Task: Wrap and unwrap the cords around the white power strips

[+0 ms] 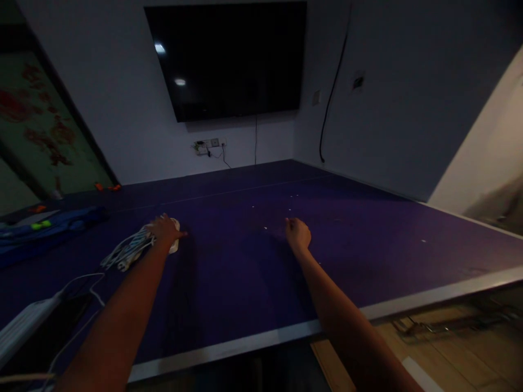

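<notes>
On the left of the purple tabletop (229, 272), my left hand (164, 230) lies over a bundle of white cable (133, 245). Its fingers are spread and the thumb sticks out to the right. A rounded white piece (175, 245) shows from under the palm; I cannot make out its kind. My right hand (299, 235) is closed, low over the middle of the table. Its fingers are curled in, and whatever they may hold is hidden. Small white bits (265, 228) are scattered on the purple surface near it.
A blue cloth (53, 223) lies at the far left. Nearer, a white power strip (30, 324) sits beside a dark flat object (49, 335). A black television (232, 60) hangs above wall sockets (214, 142). The table's pale front edge (245, 345) runs before me.
</notes>
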A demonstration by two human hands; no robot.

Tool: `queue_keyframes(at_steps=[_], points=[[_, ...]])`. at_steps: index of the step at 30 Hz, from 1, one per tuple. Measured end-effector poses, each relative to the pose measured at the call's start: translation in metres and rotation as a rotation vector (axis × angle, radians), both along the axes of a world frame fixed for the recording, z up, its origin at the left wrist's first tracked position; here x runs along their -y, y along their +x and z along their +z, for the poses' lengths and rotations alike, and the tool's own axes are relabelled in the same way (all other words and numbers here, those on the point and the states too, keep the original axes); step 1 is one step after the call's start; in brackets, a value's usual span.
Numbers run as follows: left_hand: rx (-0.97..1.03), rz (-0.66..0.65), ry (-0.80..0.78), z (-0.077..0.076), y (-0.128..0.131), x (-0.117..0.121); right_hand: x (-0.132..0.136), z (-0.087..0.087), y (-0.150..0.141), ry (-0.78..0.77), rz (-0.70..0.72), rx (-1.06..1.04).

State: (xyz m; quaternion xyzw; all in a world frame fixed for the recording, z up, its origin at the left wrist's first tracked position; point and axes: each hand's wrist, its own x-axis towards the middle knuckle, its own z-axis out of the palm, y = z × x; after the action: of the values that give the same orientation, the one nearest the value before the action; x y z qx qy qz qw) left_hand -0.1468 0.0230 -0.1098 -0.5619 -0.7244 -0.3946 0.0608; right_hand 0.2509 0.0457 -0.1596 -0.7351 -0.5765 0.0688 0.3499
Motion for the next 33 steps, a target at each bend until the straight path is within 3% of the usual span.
queue_keyframes(at_steps=[2, 5, 9, 12, 15, 19, 24, 33], points=[[-0.053, 0.029, 0.075, -0.002, 0.021, 0.006, 0.003, 0.003, -0.005, -0.034, 0.025, 0.05], [-0.167, -0.07, 0.08, -0.005, 0.067, 0.021, 0.008, 0.005, -0.015, -0.065, 0.113, 0.115], [-0.217, -0.209, 0.076, -0.017, 0.128, 0.048, 0.013, 0.005, -0.026, 0.022, 0.255, 0.176], [-0.265, -0.285, 0.112, -0.032, 0.149, 0.064, 0.011, 0.001, -0.028, 0.103, 0.314, 0.194], [-0.345, -0.311, 0.094, -0.045, 0.147, 0.069, 0.005, -0.005, -0.026, 0.138, 0.317, 0.196], [-0.314, -0.235, 0.12, -0.053, 0.125, 0.067, -0.004, -0.01, -0.022, 0.056, 0.311, 0.167], [-0.246, -0.234, 0.195, -0.054, 0.107, 0.066, -0.004, -0.011, -0.022, 0.022, 0.341, 0.187], [-0.255, -0.255, 0.102, -0.053, 0.112, 0.068, -0.001, -0.014, -0.016, 0.095, 0.292, 0.104]])
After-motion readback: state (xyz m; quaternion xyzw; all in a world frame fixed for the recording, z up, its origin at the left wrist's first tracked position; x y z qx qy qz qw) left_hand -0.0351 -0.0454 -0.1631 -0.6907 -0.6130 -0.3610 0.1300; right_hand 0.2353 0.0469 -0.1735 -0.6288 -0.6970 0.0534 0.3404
